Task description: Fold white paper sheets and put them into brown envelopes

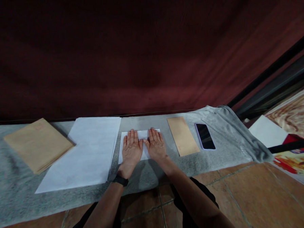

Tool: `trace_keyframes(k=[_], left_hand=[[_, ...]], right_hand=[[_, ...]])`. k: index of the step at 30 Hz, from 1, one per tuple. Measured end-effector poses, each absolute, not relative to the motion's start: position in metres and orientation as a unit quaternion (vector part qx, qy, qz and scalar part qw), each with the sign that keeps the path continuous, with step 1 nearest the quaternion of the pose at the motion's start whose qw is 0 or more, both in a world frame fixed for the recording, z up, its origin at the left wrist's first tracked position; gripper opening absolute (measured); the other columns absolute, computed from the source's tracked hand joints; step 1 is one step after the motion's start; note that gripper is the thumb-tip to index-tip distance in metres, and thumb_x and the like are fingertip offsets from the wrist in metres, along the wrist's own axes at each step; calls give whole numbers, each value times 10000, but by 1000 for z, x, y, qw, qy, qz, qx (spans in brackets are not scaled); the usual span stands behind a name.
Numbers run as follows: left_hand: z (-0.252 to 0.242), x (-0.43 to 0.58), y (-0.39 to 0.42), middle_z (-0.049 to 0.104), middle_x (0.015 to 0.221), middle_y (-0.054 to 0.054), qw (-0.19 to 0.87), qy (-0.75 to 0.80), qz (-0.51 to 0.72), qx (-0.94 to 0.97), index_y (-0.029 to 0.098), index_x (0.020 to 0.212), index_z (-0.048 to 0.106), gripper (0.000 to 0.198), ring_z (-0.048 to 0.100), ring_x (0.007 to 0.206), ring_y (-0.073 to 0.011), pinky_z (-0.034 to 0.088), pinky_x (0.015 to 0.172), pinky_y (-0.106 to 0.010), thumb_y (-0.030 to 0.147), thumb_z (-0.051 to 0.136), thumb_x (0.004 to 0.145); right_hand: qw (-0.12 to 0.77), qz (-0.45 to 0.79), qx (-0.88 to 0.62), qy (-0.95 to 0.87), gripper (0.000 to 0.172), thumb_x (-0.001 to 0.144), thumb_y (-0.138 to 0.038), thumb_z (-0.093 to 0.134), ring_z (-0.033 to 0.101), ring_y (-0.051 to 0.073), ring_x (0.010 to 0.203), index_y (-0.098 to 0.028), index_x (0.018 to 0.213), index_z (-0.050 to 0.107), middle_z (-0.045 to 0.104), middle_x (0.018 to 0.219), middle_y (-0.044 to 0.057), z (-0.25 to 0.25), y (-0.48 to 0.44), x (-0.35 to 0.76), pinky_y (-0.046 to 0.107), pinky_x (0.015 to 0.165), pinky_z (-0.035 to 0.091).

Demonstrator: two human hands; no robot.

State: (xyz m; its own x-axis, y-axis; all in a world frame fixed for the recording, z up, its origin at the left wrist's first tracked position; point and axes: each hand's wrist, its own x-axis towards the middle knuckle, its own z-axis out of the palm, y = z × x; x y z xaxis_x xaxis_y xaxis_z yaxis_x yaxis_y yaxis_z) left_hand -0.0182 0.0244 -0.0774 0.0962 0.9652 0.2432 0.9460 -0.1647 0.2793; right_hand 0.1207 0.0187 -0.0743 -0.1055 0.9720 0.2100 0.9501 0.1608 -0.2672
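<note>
A folded sheet of white paper (145,154) lies on the grey cloth in front of me. My left hand (131,147) presses flat on its left part, fingers together and stretched away from me. On the right part rests my right hand (155,145), also flat, its thumb close to or touching the left thumb. Both palms hide much of the sheet. Just right of it lies a single brown envelope (183,136). To the left is a stack of larger white paper sheets (85,155).
A stack of brown envelopes (38,143) overlaps the white sheets' left edge. A phone (205,136) lies right of the single envelope. Grey cloth (227,137) covers the narrow surface. Behind hangs a dark red curtain (139,60). A printed red box (299,160) stands at far right.
</note>
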Motion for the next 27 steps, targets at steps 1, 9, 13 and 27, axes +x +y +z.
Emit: trace_keyframes(k=[1, 9, 13, 27], left_hand=[[-78, -20, 24, 364, 1644, -226, 22, 651, 190, 735, 5, 1561, 397, 637, 290, 1569, -315, 245, 1274, -539, 341, 303, 1027], [-77, -32, 12, 387, 1623, -251, 3, 658, 193, 728, -4, 1560, 393, 670, 296, 1562, -350, 266, 1257, -581, 409, 296, 1042], [-78, -37, 5, 390, 1620, -257, 1, 653, 202, 730, -13, 1560, 387, 670, 302, 1559, -349, 277, 1259, -568, 405, 273, 1050], [-79, -27, -47, 339, 1669, -203, -12, 567, 189, 801, 41, 1614, 290, 619, 240, 1586, -298, 258, 1287, -525, 249, 293, 1031]], right_hand=[[172, 24, -649, -741, 653, 1105, -468, 338, 348, 302, 1544, -36, 1594, 367, 365, 1645, 202, -76, 18, 124, 496, 1263, 263], [176, -4, -652, -737, 663, 1105, -478, 307, 379, 331, 1526, -48, 1608, 346, 372, 1639, 215, -79, 12, 153, 541, 1244, 291], [168, -10, -658, -734, 668, 1108, -470, 283, 374, 343, 1525, -15, 1589, 371, 379, 1634, 223, -80, 8, 164, 530, 1245, 294], [191, 59, -546, -814, 647, 1111, -436, 294, 213, 243, 1597, -70, 1643, 248, 279, 1701, 152, -63, -36, 134, 455, 1286, 300]])
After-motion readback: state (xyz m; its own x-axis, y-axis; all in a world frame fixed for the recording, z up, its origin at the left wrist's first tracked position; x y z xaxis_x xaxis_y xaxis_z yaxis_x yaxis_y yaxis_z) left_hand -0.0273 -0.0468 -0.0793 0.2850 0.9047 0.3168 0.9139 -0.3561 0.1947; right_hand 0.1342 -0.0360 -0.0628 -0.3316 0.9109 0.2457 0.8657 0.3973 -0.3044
